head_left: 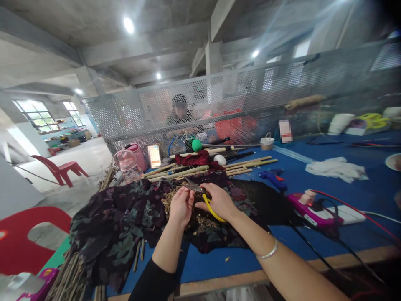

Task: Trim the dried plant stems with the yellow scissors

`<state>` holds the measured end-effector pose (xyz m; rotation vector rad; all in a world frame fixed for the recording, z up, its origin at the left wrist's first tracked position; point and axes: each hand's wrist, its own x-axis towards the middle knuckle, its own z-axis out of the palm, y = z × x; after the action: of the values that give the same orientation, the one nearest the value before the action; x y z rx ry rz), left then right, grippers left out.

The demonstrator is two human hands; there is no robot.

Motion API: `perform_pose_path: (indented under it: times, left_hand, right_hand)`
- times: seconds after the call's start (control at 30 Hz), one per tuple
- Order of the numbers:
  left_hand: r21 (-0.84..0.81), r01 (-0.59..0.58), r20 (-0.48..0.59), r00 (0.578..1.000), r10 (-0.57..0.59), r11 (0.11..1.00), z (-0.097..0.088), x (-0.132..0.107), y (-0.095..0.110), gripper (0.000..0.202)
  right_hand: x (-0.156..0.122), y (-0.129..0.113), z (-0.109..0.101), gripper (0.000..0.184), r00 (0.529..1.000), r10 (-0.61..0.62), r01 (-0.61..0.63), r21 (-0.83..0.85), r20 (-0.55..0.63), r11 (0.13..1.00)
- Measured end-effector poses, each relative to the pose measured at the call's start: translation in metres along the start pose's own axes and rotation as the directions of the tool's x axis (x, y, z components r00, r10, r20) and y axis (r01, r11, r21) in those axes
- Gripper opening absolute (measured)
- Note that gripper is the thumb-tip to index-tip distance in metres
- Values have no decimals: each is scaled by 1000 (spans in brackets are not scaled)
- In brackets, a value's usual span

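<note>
My right hand is wrapped round the yellow handles of a pair of scissors, whose dark blades point left. Close by the blades, my left hand has its thumb and fingers pinched together; whatever they hold is too small to make out. Below both hands lies a heap of dry brown plant bits, partly hidden by them. The heap rests on a dark flowered cloth spread over the blue table.
Bamboo sticks lie behind the cloth. To the right are a blue glue gun, a purple power strip with cables and a crumpled white cloth. A pink bag stands left. Behind a perforated metal screen sits another person.
</note>
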<state>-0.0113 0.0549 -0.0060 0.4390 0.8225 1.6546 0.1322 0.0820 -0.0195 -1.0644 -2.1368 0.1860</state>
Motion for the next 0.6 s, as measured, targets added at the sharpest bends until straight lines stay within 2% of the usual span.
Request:
perform_pose_path:
  times: [0.17,0.27,0.6]
  left_hand:
    - [37,-33,90,996,29,999,-4,1,0,23]
    - [33,-51,81,996,49,998,-4,1,-2,30]
    - [12,-46,70,997,45,999,-2,0,-5,28]
  right_hand:
    - [0,0,0,53,1000,-15,16,-52,23,999]
    - [0,-2,0,55,1000,-24,26,-60,20,998]
    - [0,-6,0,49,999,-38,38,-87,2,996]
